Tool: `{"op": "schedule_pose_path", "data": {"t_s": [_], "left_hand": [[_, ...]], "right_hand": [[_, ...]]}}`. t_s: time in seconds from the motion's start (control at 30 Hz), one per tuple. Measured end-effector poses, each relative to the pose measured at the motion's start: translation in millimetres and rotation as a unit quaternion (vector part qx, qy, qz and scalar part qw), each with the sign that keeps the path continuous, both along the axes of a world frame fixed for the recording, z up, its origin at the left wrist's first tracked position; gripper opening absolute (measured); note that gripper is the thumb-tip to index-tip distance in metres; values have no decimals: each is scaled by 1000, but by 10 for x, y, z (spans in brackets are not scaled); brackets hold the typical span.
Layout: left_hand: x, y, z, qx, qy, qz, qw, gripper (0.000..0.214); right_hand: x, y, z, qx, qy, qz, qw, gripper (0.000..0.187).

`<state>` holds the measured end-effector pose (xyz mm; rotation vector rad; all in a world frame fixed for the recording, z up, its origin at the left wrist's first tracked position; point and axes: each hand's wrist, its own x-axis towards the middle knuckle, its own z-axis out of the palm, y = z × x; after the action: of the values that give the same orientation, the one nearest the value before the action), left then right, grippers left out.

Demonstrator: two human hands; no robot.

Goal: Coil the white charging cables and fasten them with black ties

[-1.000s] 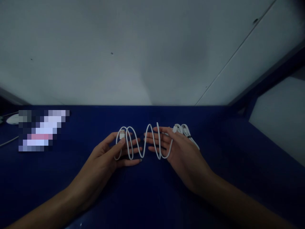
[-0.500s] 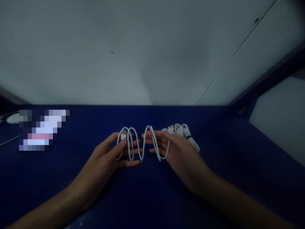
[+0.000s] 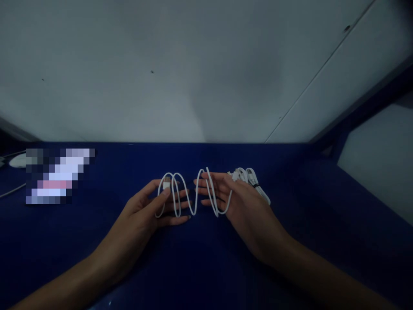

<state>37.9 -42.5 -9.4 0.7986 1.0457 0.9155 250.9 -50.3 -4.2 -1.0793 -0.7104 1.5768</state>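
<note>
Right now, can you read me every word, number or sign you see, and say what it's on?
There's none I can read.
White USB-A plug in the left hand: too small and dim to read any marking.
Bundled white cables: also too small.
Pixelated patch at the left: blurred out, so unreadable.

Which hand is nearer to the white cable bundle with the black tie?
Right. The right hand is beside the bundle, hiding part of it from view. The left hand is farther off to its left, thumb on a USB plug.
</note>
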Motion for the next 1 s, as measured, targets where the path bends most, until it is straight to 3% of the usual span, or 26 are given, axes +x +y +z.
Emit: {"op": "schedule_pose_path", "data": {"t_s": [1.0], "left_hand": [[17,7,28,1,28,-3,1000,29]], "right_hand": [[10,-14,-40,13,11,9,1000,32]]}}
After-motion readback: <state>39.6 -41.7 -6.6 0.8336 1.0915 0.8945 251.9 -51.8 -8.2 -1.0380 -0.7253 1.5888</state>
